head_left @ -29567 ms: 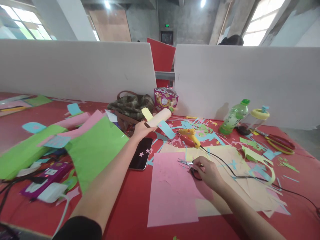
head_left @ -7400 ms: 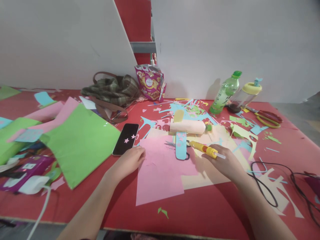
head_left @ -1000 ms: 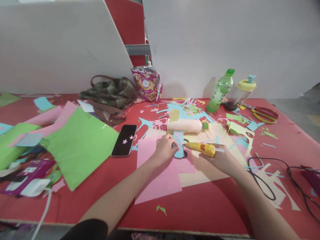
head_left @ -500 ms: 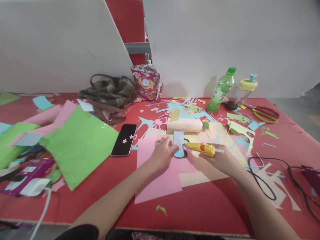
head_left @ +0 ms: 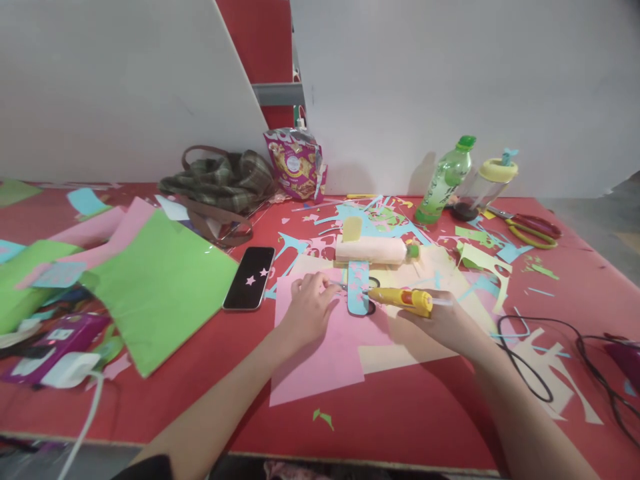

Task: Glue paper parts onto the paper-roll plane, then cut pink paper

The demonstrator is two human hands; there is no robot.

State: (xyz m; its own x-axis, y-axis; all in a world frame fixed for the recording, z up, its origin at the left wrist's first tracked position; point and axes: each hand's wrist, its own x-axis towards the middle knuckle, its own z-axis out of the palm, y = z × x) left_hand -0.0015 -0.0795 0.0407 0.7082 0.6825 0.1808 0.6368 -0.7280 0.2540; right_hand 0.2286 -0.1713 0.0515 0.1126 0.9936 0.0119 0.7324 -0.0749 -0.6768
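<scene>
My right hand point(head_left: 445, 320) grips a yellow hot glue gun point(head_left: 403, 300), a clear glue stick poking from its back. The gun's nozzle meets the right edge of a light blue paper strip point(head_left: 358, 297) dotted with small pink stars. Just left of the strip is my left hand point(head_left: 309, 307), fingers curled and thumb close to the index; whatever may be between them is too small to make out. Under the strip lie scissors with black handles point(head_left: 374, 283). Touching the strip's far end is a paper-wrapped bottle point(head_left: 371, 250) with a green cap, lying on its side.
A phone point(head_left: 249, 279) with two pink stars on it lies left of my hands. Pink paper point(head_left: 315, 367) and paper scraps point(head_left: 380, 217) surround the work. Behind stand a snack bag point(head_left: 295, 165), a green bottle point(head_left: 445, 180) and a yellow-lidded cup point(head_left: 487, 187). A black cord point(head_left: 525, 320) loops at right.
My left hand has drawn back left from the blue strip, uncovering more of it and a bit of the scissors. The glue gun stays nearly in place at the strip's right edge.
</scene>
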